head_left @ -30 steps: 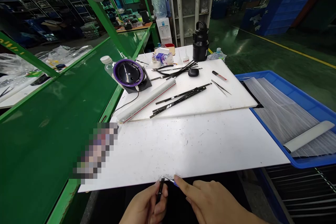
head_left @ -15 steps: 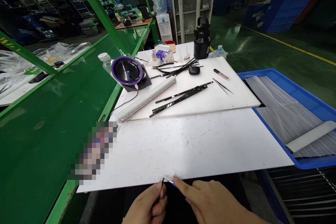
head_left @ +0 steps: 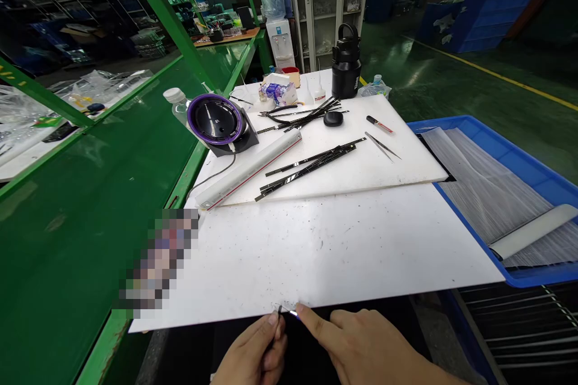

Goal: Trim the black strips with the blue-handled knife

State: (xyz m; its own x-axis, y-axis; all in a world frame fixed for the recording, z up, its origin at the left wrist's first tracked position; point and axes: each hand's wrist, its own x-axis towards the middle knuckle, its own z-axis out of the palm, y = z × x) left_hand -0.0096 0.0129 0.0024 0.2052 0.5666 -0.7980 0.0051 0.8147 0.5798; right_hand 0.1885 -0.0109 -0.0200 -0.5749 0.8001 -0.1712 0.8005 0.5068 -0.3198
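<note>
Along the left runs a green conveyor (head_left: 90,192), and beside it lies a large white board (head_left: 316,252) with a smaller white board (head_left: 361,162) stacked on its far half. At the far left corner of the smaller board a clear bottle (head_left: 174,102) stands, its contents not discernible, next to a round purple-rimmed device (head_left: 217,121). A long white bar (head_left: 250,171) lies diagonally along that board's left edge, and a bundle of thin black strips (head_left: 311,165) lies diagonally across its middle. Near the far edge stands a black flask (head_left: 346,63), closed.

Off the right edge of the boards sits a blue tray (head_left: 537,171) holding a sheet of fine, closely packed strands (head_left: 487,192) with a pale bar (head_left: 533,231) laid across its near end.

At the middle of the large board's near edge, the left hand (head_left: 253,355) comes up from below with fingers curled, thumb and forefinger pinching a thin dark strip (head_left: 276,328). The strip's long axis runs nearly upright in the view, its upper tip pointing at the board's edge and just touching it. The right hand (head_left: 361,349) lies just beside it, palm down, the forefinger stretched leftward to a small blue-white piece (head_left: 293,313) at the strip's tip; the other fingers are loosely bent, gripping nothing visible.
</note>
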